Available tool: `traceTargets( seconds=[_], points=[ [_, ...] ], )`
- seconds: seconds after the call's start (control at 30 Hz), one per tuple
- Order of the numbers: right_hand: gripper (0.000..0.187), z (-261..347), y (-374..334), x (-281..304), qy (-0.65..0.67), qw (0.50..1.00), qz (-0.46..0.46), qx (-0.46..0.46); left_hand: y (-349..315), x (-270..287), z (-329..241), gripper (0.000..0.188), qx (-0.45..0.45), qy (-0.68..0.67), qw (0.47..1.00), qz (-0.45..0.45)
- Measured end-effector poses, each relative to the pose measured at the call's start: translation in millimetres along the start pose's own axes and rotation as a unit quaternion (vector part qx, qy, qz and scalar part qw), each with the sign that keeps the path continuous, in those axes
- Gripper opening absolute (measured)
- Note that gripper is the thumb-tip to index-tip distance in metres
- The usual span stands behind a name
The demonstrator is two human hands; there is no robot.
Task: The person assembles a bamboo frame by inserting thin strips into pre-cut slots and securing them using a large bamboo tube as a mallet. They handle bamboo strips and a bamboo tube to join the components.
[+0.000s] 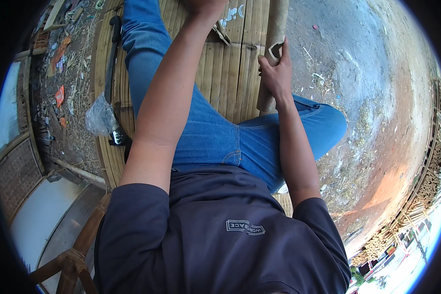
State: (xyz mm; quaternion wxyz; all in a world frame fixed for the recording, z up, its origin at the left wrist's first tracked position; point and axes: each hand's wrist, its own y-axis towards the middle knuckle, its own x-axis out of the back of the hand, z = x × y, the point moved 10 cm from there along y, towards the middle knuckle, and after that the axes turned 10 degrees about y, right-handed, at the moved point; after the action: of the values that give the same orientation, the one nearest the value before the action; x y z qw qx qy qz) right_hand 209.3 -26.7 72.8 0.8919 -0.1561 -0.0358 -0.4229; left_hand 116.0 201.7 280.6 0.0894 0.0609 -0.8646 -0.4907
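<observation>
My right hand [278, 76] is wrapped round a bamboo pole [275, 22], with its index finger stretched along the edge. Just ahead of these fingers, an opening [276, 50] with a pale cut rim shows in the pole. The pole slants away past the top of the picture, and its near end lies by my right thigh. At the upper edge is my left hand [204, 5], mostly cut off, so its fingers are hidden. Close to it lies a split bamboo piece [221, 34] on the slatted bamboo platform [220, 68].
Along the platform's left side lies a long black tool [111, 59] with a hooked handle. A clear plastic bag [100, 115] sits near it. White scraps [232, 17] lie ahead. Bare ground [372, 78] stretches to the right, and litter [60, 96] covers the ground at left.
</observation>
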Motion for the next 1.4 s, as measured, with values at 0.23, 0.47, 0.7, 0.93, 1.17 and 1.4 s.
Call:
traceTargets(
  seconds=[0.23, 0.47, 0.7, 0.93, 1.17, 1.4],
  points=[
    [0.093, 11.8, -12.2, -47.3, -0.123, 0.986, 0.108, 0.028, 3.8, -2.1, 1.6, 0.048, 0.007, 0.005, 1.000, 0.030],
    [0.091, 10.3, -2.9, -17.7, 0.035, 0.998, 0.038, 0.046, 2.3, 12.2, 12.0, 0.051, 0.051, -0.003, 0.998, 0.031],
    [0.087, -19.1, 9.2, 5.8, 0.070, 0.997, -0.020, -0.023, 2.0, 14.4, 14.9, 0.051, 0.039, -0.036, 0.998, 0.026],
    [0.070, -28.9, 21.5, 10.1, 0.046, 0.998, -0.032, -0.012, -21.4, -16.4, 42.0, 0.044, 0.342, -0.400, 0.838, 0.143],
    [0.071, -30.7, 31.9, 1.0, 0.052, 0.998, -0.028, -0.014, -12.8, 10.8, 28.0, 0.033, 0.118, -0.195, 0.941, 0.252],
    [0.067, -38.9, 45.5, -0.7, 0.045, 0.999, -0.022, -0.005, -56.2, 0.9, 49.0, 0.035, 0.090, -0.079, 0.865, 0.488]
  ],
)
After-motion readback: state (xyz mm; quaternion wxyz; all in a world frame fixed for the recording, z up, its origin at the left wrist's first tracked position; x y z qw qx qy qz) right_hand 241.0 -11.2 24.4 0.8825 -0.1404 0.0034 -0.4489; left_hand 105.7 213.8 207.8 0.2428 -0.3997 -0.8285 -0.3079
